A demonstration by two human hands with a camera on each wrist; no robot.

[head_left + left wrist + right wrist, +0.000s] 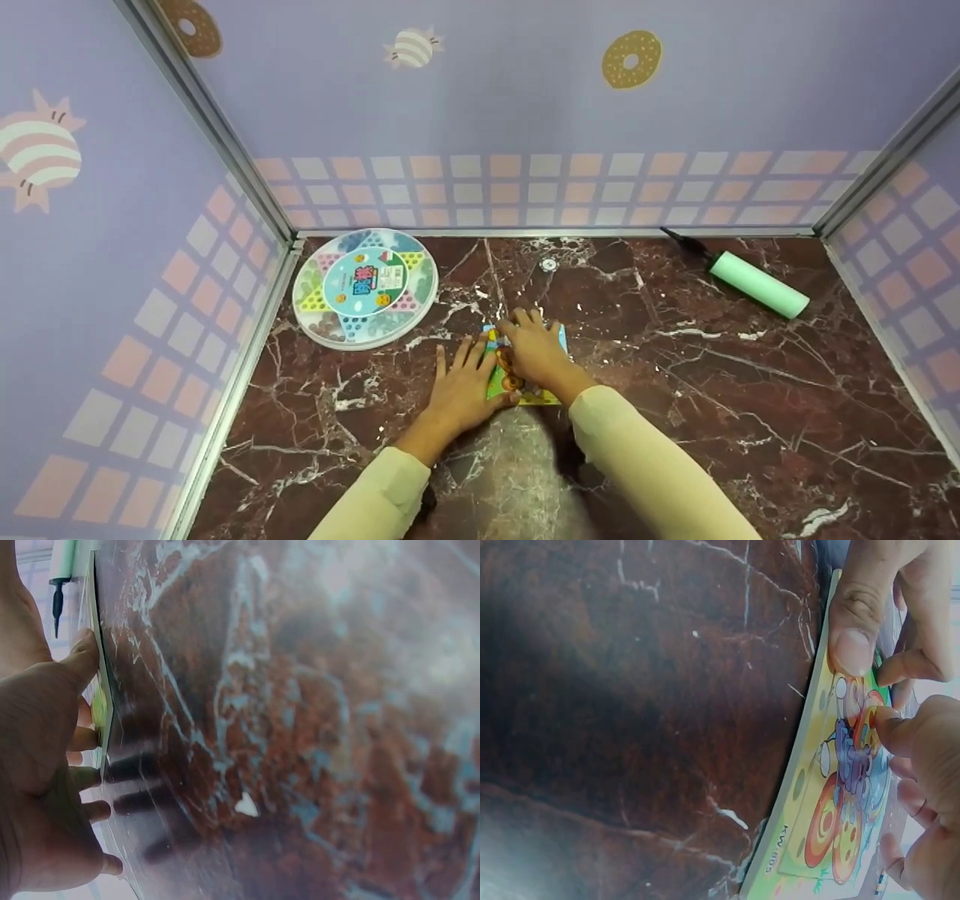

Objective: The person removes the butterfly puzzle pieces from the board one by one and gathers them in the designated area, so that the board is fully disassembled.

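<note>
A thin cartoon-printed puzzle board (551, 397), marked "KW-805" in the right wrist view, lies on the marble tabletop between both hands. My left hand (461, 386) rests flat along its left side, fingers spread, with the thumb (851, 652) on its near edge. Over its upper part reaches my right hand (538, 351); its fingers are spread and slightly bent, and one fingertip (887, 722) touches the printed picture. No loose piece shows in either hand. The hands cover much of the board in the head view. From the left wrist, the board (103, 701) appears edge-on.
A round Chinese checkers box (365, 289) lies back left. Near the back wall is a small white-and-grey disc (549, 265). A pale green hand pump (759, 285) with a black nozzle lies back right. Patterned panels (525, 97) enclose the back and sides.
</note>
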